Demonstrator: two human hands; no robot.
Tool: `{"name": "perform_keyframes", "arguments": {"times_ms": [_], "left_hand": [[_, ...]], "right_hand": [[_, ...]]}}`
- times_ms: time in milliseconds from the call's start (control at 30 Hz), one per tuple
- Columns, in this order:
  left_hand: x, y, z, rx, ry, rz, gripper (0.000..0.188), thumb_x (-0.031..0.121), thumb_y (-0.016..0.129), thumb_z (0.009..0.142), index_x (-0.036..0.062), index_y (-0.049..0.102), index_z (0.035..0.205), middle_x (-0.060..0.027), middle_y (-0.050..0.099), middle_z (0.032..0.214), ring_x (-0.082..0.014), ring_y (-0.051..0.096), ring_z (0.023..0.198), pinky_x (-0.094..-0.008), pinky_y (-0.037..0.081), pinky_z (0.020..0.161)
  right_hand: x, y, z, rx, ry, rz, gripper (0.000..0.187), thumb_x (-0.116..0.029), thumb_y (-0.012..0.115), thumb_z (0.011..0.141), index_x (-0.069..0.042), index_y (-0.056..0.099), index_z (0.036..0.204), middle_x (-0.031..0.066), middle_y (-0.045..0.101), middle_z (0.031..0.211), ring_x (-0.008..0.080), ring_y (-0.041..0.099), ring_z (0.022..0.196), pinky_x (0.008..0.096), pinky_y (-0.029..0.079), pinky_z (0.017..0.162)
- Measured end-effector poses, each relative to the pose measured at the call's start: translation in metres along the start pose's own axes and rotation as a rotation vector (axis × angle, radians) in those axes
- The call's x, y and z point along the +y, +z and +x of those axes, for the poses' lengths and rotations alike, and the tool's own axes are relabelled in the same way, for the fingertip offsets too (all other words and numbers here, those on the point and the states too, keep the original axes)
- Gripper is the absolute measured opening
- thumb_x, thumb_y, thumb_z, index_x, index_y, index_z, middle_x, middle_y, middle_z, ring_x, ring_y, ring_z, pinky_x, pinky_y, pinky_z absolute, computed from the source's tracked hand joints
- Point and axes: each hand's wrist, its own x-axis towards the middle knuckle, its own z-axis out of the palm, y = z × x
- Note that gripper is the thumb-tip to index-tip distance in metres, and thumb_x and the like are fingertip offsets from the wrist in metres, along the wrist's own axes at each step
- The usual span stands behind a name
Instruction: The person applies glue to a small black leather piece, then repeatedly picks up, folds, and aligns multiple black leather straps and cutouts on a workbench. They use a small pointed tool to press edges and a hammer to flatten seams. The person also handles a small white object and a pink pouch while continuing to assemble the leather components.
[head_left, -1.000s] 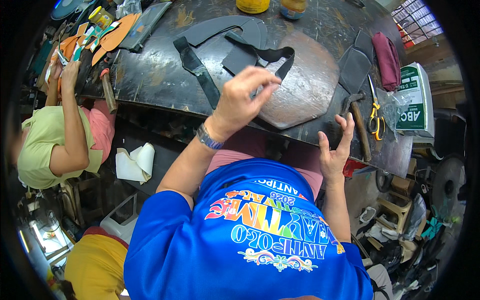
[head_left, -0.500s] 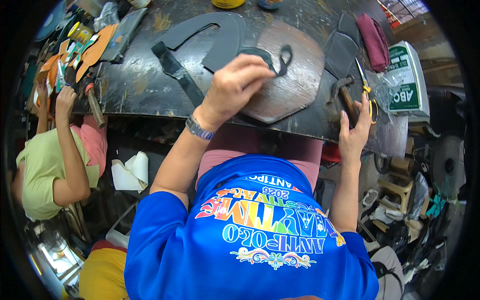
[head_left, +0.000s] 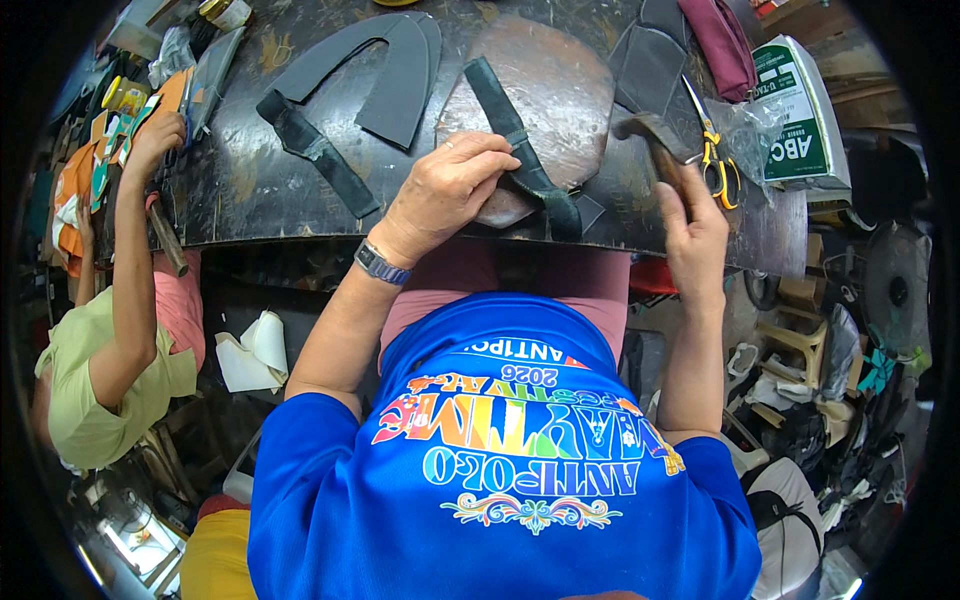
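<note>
At the far left of the dark worktop (head_left: 250, 190), a co-worker's hand (head_left: 155, 140) rests among orange and teal cut pieces (head_left: 110, 130), while a curved grey sole piece (head_left: 385, 75) and a loose dark strap (head_left: 315, 150) lie untouched further in. The person in the blue shirt has brought the left hand (head_left: 445, 190) down onto the rounded brown work block (head_left: 560, 95), where a second ago it hovered above a dark cut piece; its fingers (head_left: 490, 150) now curl closed over a dark strap piece (head_left: 525, 165), pinning it against the block's near edge. To the right, the right hand (head_left: 690, 225), empty and open a second ago, has closed around the handle of a hammer (head_left: 655, 135), its head raised just beside the block. By the look of it, the piece is set and held for pounding flat. Yellow-handled scissors (head_left: 712, 155) lie just beyond the hammer, near a green-and-white box (head_left: 805, 110) at the worktop's right end.
</note>
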Motion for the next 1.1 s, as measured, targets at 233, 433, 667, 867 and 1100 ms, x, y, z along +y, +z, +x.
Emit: {"name": "perform_keyframes", "arguments": {"times_ms": [233, 433, 667, 867, 1100], "left_hand": [[-0.001, 0.000, 0.001, -0.004, 0.026, 0.032, 0.019, -0.001, 0.070, 0.082, 0.0049, 0.071, 0.101, -0.0115, 0.070, 0.105, -0.0288, 0.067, 0.100, -0.0379, 0.053, 0.089], [-0.001, 0.000, 0.001, -0.019, 0.028, 0.044, 0.018, -0.001, 0.069, 0.083, 0.0048, 0.071, 0.100, -0.0114, 0.070, 0.105, -0.0292, 0.066, 0.100, -0.0381, 0.053, 0.089], [0.002, -0.003, 0.004, -0.026, 0.029, 0.039, 0.019, 0.003, 0.071, 0.079, 0.0043, 0.071, 0.097, -0.0086, 0.068, 0.102, -0.0278, 0.064, 0.102, -0.0357, 0.052, 0.089], [0.018, -0.001, 0.007, 0.236, -0.416, -0.471, 0.011, 0.012, 0.070, 0.094, 0.0042, 0.069, 0.101, -0.0016, 0.067, 0.083, -0.0095, 0.064, 0.071, -0.0260, 0.052, 0.066], [0.021, 0.009, 0.019, 0.275, -0.868, -1.405, 0.018, 0.018, 0.063, 0.100, 0.0086, 0.057, 0.114, 0.0000, 0.067, 0.092, -0.0067, 0.063, 0.071, -0.0216, 0.053, 0.064]], "right_hand": [[-0.026, 0.025, 0.000, -0.162, -0.133, -0.046, 0.038, -0.014, 0.068, 0.093, -0.003, 0.062, 0.130, 0.0162, 0.068, 0.098, 0.0302, 0.067, 0.087, 0.0345, 0.052, 0.078], [-0.030, 0.043, 0.002, -0.209, -0.161, -0.033, 0.038, -0.016, 0.069, 0.093, -0.004, 0.063, 0.129, 0.0154, 0.068, 0.097, 0.0300, 0.068, 0.085, 0.0353, 0.052, 0.076], [-0.019, 0.031, 0.009, -0.055, -0.060, -0.002, 0.056, -0.011, 0.069, 0.092, -0.014, 0.052, 0.145, 0.0182, 0.069, 0.120, 0.0213, 0.071, 0.096, 0.0344, 0.053, 0.087], [-0.002, 0.016, 0.010, 0.037, 0.054, -0.154, 0.065, -0.011, 0.071, 0.089, -0.020, 0.047, 0.149, 0.0094, 0.068, 0.082, 0.0220, 0.065, 0.070, 0.0369, 0.052, 0.071], [0.000, 0.025, 0.005, 0.030, -0.042, -0.344, 0.072, -0.004, 0.070, 0.087, -0.015, 0.040, 0.152, 0.0146, 0.063, 0.108, 0.0255, 0.063, 0.099, 0.0365, 0.050, 0.087]]}}
